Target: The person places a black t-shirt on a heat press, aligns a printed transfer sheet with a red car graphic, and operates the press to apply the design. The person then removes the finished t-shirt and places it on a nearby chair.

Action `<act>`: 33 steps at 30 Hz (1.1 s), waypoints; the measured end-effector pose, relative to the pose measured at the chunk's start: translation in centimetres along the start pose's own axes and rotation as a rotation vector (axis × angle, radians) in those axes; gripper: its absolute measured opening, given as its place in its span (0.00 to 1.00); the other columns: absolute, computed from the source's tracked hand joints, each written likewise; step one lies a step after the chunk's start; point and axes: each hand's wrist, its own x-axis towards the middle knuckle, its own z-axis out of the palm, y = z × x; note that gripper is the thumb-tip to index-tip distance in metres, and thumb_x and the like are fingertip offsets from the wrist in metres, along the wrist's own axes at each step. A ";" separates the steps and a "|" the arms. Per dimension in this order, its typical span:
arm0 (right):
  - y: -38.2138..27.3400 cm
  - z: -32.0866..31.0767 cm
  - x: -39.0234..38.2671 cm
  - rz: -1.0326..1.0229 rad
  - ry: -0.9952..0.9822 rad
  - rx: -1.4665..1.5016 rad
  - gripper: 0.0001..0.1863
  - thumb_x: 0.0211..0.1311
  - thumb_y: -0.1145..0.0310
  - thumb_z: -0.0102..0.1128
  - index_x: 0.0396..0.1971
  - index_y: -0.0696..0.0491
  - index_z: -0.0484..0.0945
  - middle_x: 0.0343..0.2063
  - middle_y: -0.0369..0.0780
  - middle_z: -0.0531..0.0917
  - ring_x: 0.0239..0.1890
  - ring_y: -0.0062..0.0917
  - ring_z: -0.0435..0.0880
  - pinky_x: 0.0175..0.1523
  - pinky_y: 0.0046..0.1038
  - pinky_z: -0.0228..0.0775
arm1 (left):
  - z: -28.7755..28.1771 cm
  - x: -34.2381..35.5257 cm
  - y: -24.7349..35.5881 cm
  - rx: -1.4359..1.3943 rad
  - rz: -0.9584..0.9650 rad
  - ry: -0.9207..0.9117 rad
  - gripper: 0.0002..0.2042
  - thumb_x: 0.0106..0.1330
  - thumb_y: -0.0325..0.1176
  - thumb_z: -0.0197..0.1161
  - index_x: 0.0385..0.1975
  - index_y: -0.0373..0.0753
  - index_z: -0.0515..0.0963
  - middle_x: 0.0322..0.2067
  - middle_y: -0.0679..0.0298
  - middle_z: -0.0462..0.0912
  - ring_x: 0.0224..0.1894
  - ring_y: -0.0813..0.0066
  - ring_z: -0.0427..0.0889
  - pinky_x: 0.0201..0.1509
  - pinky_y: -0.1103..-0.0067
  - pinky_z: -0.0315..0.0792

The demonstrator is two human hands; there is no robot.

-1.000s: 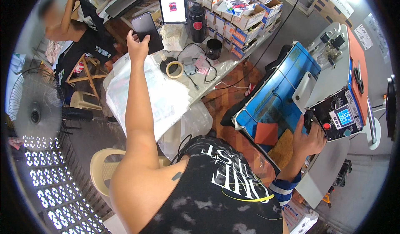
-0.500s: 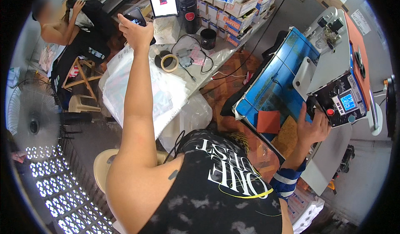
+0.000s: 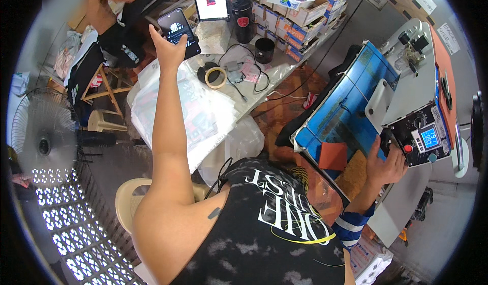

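Note:
My left hand (image 3: pixel 172 52) holds a black smartphone (image 3: pixel 179 30) with its screen lit, out over the table near an upright tablet-like screen (image 3: pixel 210 0). Beneath my left forearm lie translucent sheets (image 3: pixel 206 123). A tan tape roll (image 3: pixel 216 77) and cables are beside them. My right hand (image 3: pixel 387 163) grips a black handle (image 3: pixel 385 143) beside the control panel (image 3: pixel 416 140) of a heat press (image 3: pixel 404 97). Below the press is a blue tray-like bed (image 3: pixel 340 104), with an orange square pad (image 3: pixel 333 156) on it near my right hand.
Stacked cardboard boxes (image 3: pixel 305 21), a black bottle (image 3: pixel 242 23) and a cup (image 3: pixel 264 50) occupy the back table. Another person (image 3: pixel 104 8) handles dark fabric at upper left. A standing fan (image 3: pixel 44 144) and a plastic chair (image 3: pixel 124 203) are at my left.
The phone screen now faces up, lit. The other person's arm has reached out to the right. My right hand stays on the handle; the view has shifted slightly.

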 end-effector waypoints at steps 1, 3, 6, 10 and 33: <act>0.0 0.0 0.0 -0.004 0.002 -0.005 0.20 0.54 0.48 0.78 0.26 0.48 0.80 0.26 0.32 0.85 0.26 0.30 0.83 0.32 0.33 0.64 | -0.3 -0.1 0.2 -0.010 -0.048 -0.031 0.54 0.55 0.33 0.77 0.75 0.25 0.45 0.66 0.39 0.65 0.63 0.47 0.74 0.69 0.66 0.70; -0.1 0.0 0.1 -0.007 0.004 -0.029 0.20 0.54 0.49 0.78 0.25 0.49 0.80 0.25 0.32 0.85 0.26 0.30 0.83 0.31 0.33 0.64 | -1.0 -0.2 0.4 -0.030 -0.144 -0.089 0.53 0.55 0.33 0.77 0.75 0.25 0.46 0.66 0.40 0.66 0.63 0.48 0.74 0.67 0.67 0.71; -0.1 -0.1 0.1 -0.011 -0.002 -0.041 0.20 0.54 0.50 0.78 0.25 0.50 0.81 0.25 0.33 0.86 0.26 0.30 0.84 0.31 0.33 0.64 | -0.5 -0.1 -0.9 -0.019 -0.095 -0.076 0.52 0.55 0.36 0.78 0.74 0.24 0.49 0.68 0.38 0.64 0.66 0.48 0.72 0.67 0.67 0.72; -0.2 -0.1 0.3 -0.024 0.018 0.002 0.19 0.54 0.51 0.79 0.25 0.50 0.81 0.26 0.34 0.86 0.27 0.30 0.84 0.31 0.32 0.65 | 0.6 1.0 -0.8 0.076 -0.107 0.016 0.54 0.55 0.44 0.79 0.73 0.23 0.50 0.70 0.35 0.61 0.71 0.44 0.67 0.70 0.64 0.70; -0.4 0.1 0.0 0.049 0.008 -0.019 0.18 0.54 0.50 0.77 0.26 0.47 0.80 0.26 0.32 0.86 0.27 0.31 0.84 0.35 0.34 0.64 | 3.2 1.4 5.0 0.326 -0.327 0.004 0.59 0.53 0.50 0.75 0.75 0.25 0.42 0.68 0.34 0.61 0.62 0.40 0.76 0.68 0.58 0.71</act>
